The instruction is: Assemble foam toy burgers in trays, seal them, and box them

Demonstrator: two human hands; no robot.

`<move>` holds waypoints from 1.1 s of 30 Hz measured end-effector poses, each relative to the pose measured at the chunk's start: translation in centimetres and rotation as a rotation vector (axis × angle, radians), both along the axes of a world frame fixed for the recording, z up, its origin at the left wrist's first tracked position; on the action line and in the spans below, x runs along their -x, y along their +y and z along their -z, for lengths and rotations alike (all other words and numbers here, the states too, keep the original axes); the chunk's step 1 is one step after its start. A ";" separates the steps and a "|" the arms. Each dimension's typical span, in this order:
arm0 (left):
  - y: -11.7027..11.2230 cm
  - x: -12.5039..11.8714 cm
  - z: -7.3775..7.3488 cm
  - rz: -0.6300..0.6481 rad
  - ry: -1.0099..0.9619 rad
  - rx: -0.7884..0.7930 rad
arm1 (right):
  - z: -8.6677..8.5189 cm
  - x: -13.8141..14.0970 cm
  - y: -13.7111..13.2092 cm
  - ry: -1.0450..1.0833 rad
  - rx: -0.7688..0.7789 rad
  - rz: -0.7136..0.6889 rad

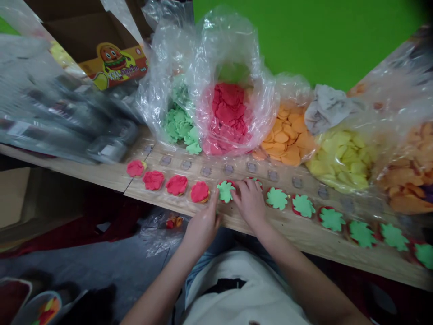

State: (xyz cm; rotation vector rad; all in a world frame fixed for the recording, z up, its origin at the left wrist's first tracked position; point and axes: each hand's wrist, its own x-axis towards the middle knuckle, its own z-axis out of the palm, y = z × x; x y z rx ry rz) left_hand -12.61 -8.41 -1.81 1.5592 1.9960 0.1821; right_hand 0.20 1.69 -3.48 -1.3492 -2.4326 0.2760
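Observation:
A green jagged-edged, lettuce-shaped piece (225, 191) lies on a red piece in a clear tray on the wooden bench, between my two hands. My left hand (204, 222) is at its left side, fingers curled and a fingertip against the edge. From the right, my right hand (251, 203) bends over it with the thumb at its edge, partly covering the neighbouring stack. Leftward in the row sit red wavy pieces (176, 185) without green on top. To the right, several stacks carry green pieces (277, 198).
Behind the row stand clear bags of green pieces (179, 124), red pieces (230, 108), orange discs (287, 135) and yellow pieces (352, 153). Stacked clear plastic packaging (67, 108) and a burger-printed carton (115, 63) are at left. A tub (43, 309) stands low at left.

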 end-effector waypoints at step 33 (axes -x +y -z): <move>-2.3 2.2 -1.5 -0.398 -0.684 -0.064 | -0.5 -2.3 -3.1 -0.207 -0.082 -0.193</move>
